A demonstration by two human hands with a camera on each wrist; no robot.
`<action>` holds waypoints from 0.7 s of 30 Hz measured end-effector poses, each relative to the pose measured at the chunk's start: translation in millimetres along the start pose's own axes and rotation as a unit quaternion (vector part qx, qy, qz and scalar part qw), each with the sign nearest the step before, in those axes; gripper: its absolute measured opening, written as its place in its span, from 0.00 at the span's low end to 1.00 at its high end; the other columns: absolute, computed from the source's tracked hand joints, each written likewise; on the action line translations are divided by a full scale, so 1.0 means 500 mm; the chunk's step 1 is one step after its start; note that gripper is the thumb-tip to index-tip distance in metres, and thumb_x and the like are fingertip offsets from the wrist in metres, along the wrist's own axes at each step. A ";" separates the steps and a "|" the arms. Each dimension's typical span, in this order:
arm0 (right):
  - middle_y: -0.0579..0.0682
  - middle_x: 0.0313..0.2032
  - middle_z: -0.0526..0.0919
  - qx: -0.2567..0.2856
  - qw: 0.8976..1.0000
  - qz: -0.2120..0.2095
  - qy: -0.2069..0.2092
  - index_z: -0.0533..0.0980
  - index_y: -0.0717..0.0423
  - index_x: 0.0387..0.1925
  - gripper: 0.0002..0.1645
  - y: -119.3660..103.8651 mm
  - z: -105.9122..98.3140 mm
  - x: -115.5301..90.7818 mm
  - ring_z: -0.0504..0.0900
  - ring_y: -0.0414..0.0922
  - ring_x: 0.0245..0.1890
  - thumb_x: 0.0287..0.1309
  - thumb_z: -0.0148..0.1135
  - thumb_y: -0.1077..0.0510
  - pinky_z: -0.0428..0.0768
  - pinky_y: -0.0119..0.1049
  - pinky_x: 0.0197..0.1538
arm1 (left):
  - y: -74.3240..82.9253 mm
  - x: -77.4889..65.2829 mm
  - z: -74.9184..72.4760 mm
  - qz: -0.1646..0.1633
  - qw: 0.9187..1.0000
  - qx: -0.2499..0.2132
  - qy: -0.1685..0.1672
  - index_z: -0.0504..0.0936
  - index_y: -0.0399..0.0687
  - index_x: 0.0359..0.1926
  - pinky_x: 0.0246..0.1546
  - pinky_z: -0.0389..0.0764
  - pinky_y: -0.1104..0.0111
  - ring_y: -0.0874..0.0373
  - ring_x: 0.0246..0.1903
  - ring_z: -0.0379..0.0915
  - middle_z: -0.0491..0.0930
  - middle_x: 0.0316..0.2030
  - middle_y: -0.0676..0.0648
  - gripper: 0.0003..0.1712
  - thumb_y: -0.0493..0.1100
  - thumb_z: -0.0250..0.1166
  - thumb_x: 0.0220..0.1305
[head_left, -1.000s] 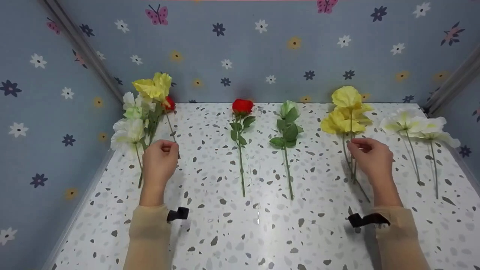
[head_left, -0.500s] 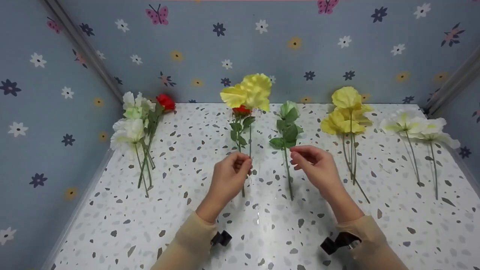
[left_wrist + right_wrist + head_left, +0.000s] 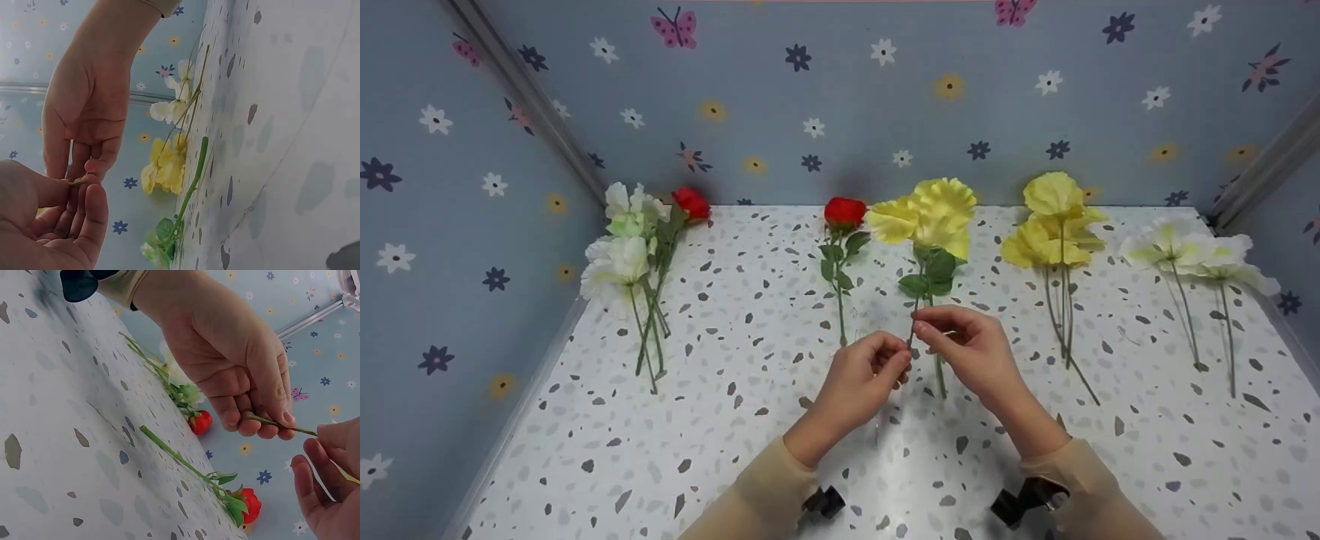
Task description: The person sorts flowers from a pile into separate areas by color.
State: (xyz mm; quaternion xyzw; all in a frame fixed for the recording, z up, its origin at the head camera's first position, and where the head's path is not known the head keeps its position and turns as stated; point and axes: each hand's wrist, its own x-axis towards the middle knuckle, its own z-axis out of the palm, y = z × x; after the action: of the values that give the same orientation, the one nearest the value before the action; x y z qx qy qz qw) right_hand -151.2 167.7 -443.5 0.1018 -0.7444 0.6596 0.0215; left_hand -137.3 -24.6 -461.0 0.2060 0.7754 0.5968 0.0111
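1. Together, the left hand (image 3: 866, 375) and right hand (image 3: 971, 352) pinch a yellow flower (image 3: 930, 214) by its stem (image 3: 304, 431), each grip narrow.
2. Above the tabletop (image 3: 757, 300), the yellow flower partly hides a green flower (image 3: 941, 270).

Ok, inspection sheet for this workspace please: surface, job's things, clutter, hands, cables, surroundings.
Surface: white speckled tabletop.
Job's things: yellow flower, raised, hiding part of a pale green flower in the head view.
Clutter: red rose mid-table, yellow flowers and white flowers at right, mixed bunch at left; none held.
Hands: left hand pinches the stem near its lower end; right hand pinches it just above.
Cables: nothing seen.
Surroundings: patterned blue walls.
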 end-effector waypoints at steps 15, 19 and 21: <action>0.62 0.38 0.85 0.045 0.999 0.000 0.021 0.82 0.65 0.46 0.14 -0.003 -0.003 -0.002 0.87 0.56 0.39 0.63 0.69 0.59 0.87 0.44 0.42 | -0.001 -0.006 0.013 -0.021 0.999 -0.012 -0.040 0.82 0.44 0.41 0.33 0.85 0.68 0.61 0.31 0.82 0.85 0.34 0.47 0.02 0.37 0.64 0.69; 0.63 0.39 0.84 0.050 0.999 0.005 0.014 0.81 0.66 0.47 0.15 -0.004 -0.002 -0.003 0.87 0.55 0.39 0.63 0.69 0.60 0.87 0.45 0.43 | -0.001 -0.006 0.014 -0.027 0.999 -0.004 -0.036 0.82 0.42 0.40 0.32 0.85 0.69 0.60 0.30 0.83 0.85 0.33 0.48 0.02 0.36 0.64 0.69; 0.62 0.39 0.84 0.049 0.999 0.005 0.010 0.81 0.64 0.48 0.15 -0.006 0.000 -0.004 0.86 0.55 0.39 0.62 0.70 0.60 0.87 0.46 0.43 | 0.000 -0.006 0.015 -0.030 0.999 -0.004 -0.033 0.82 0.42 0.40 0.32 0.85 0.69 0.59 0.30 0.83 0.84 0.32 0.48 0.02 0.37 0.65 0.69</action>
State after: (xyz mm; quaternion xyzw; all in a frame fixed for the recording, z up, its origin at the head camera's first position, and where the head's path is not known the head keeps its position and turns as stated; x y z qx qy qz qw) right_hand -148.6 167.8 -441.0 0.0920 -0.7113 0.6965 0.0205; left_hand -132.5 -18.9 -463.6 0.2027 0.7782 0.5918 0.0555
